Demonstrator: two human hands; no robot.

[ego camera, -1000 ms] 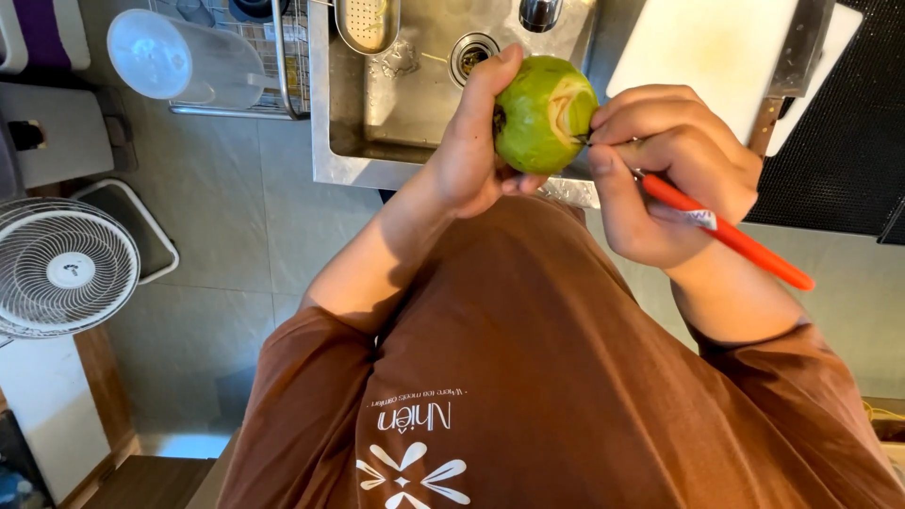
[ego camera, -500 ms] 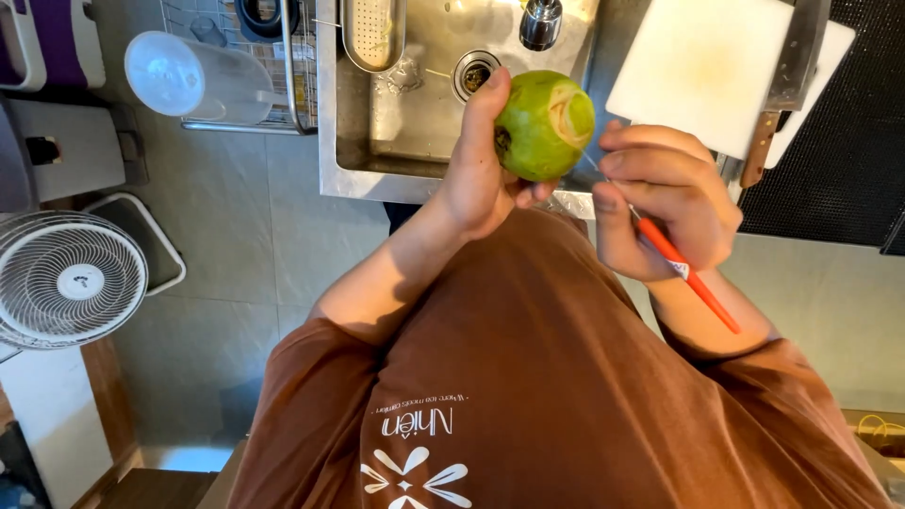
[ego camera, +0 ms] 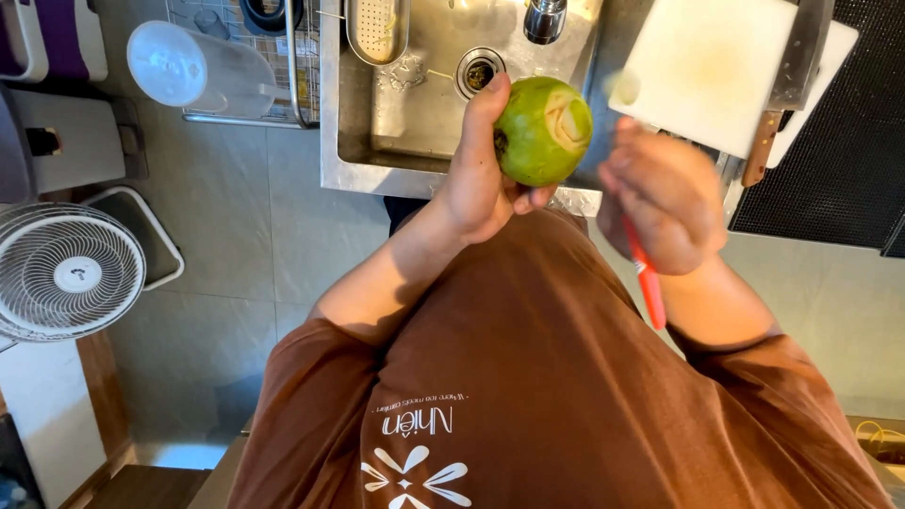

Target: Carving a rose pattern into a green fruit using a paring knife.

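A person in a brown shirt [ego camera: 566, 377] stood at a steel sink [ego camera: 415, 104], its far side cut off by the frame's top. A white cutting board [ego camera: 707, 75] lay at the tabletop's edge beside the sink, a knife [ego camera: 787, 85] across it, blade tip out of frame. The left hand [ego camera: 476, 179] cupped a round green fruit [ego camera: 542, 132], partly pared on top, over the sink's near rim. The right hand [ego camera: 660, 203], blurred, was closed on a red-handled tool [ego camera: 646, 287] just beside the fruit; its working end was hidden.
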